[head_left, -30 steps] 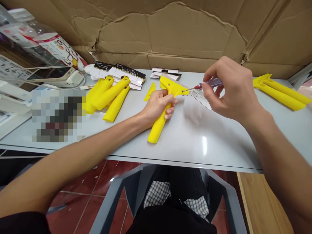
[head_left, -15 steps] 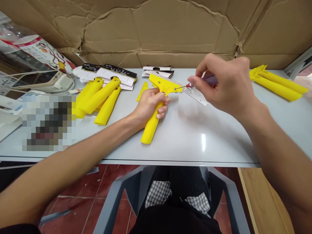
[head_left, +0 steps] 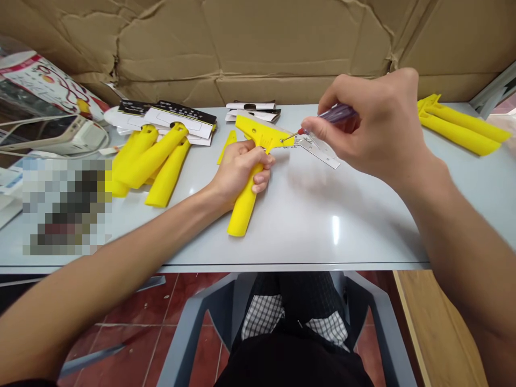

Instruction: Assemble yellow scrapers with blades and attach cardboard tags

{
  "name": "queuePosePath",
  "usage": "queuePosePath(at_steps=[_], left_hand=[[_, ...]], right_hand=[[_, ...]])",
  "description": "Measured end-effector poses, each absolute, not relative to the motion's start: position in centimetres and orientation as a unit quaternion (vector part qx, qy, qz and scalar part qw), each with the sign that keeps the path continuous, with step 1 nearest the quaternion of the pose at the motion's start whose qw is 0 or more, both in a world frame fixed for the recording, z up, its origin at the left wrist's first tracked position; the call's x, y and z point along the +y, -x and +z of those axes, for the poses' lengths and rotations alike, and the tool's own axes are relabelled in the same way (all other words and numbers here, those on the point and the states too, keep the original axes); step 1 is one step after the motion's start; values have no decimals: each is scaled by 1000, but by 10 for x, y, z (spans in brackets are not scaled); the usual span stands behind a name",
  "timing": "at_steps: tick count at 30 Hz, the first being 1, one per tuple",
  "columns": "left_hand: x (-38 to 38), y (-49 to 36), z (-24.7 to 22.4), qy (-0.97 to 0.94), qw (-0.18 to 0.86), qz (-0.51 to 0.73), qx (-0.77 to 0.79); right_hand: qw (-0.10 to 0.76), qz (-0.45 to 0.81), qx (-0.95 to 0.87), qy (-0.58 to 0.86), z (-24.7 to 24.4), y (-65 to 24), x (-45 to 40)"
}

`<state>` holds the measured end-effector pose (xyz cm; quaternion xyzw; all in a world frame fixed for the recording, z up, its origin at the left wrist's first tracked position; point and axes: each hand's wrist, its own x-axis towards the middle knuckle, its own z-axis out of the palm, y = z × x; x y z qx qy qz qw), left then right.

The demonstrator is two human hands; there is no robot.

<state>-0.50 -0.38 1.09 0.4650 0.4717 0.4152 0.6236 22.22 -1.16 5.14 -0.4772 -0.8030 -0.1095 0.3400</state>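
The yellow plastic scraper [head_left: 241, 209] sits at mid-table, closed in the left hand [head_left: 237, 174] around its long handle, with its wide head angled away from the person; it appears light and stiff, so the handle just below the head is the sound place to hold it. The right hand [head_left: 374, 126] pinches a slim screwdriver [head_left: 336, 113] with a red collar, its tip at the scraper head beside a slotted metal plate [head_left: 316, 150], though whether the tip meets a screw cannot be made out. More yellow handles [head_left: 161, 172] and packaging cards [head_left: 179, 121] lie on the table [head_left: 322, 226] to the left, with other yellow scrapers [head_left: 459, 123] to the right.
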Motion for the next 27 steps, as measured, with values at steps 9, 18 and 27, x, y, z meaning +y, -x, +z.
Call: queuePosePath(at_steps=[9,18,27], left_hand=[[-6,1,15,-444,619,411,500],[-4,4,13,-464,618,436,462],[-6,3,17,-460,610,422,488]], right_hand=[[331,-81,-839,424,50,-221,-10],[335,-75,-850,400,53,-224,-15],[225,-12,-811,539,67,-219,-19]])
